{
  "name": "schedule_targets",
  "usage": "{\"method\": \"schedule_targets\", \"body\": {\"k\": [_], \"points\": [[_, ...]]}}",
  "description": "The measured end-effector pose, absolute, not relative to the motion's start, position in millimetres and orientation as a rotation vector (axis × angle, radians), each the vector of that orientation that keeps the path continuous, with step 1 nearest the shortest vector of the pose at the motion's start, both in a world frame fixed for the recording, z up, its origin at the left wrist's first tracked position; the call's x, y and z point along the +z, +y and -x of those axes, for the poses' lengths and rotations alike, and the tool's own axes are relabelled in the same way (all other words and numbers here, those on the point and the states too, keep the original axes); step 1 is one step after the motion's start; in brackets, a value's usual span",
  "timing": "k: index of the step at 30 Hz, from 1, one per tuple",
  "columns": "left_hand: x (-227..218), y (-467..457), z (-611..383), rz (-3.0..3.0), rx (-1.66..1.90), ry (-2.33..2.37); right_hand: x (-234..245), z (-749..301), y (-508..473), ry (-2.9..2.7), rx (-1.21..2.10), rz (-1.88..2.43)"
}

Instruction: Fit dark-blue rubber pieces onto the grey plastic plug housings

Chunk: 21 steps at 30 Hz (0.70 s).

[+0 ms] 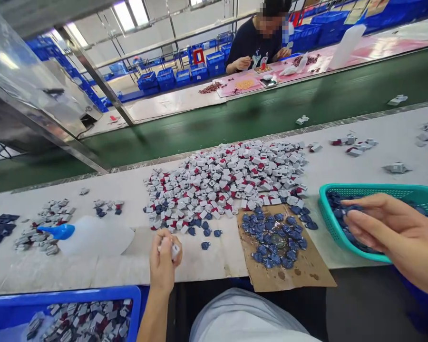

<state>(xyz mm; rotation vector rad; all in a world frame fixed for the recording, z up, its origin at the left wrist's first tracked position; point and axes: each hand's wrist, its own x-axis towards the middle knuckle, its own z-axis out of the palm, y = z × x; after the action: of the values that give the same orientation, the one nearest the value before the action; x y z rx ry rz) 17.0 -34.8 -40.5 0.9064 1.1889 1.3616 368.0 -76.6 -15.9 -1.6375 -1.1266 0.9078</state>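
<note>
over the teal basket point(331, 227), right hand point(392, 228) pinches a navy piece point(354, 207). slack might drop it. left hand point(163, 261) clasps a white piece point(176, 250).

I get pale-grey and dark-red parts point(228, 178) at centre of my feed, navy pieces point(268, 239) below, a teal basket point(378, 190) at right.
</note>
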Motion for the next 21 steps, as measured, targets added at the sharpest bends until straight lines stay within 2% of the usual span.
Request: {"method": "schedule_targets", "body": {"k": [3,6,10,15,21], "points": [[-51,-26,-22,-0.772,1.317,1.208,-20,-390,-90,-1.107,0.816,1.870],[-66,-28,-37,-0.748,1.172,1.213,-24,-392,-104,-1.120,0.697,1.888],[-83,-38,-45,-0.825,1.065,1.293,-34,-376,-111,-1.555,0.427,1.800],[-92,-44,-45,-0.968,1.080,1.351,-68,-339,-93,-2.010,0.507,1.621],[-101,-47,-41,-1.066,1.050,1.350,-94,-334,-77,-2.292,0.327,1.561]]}}
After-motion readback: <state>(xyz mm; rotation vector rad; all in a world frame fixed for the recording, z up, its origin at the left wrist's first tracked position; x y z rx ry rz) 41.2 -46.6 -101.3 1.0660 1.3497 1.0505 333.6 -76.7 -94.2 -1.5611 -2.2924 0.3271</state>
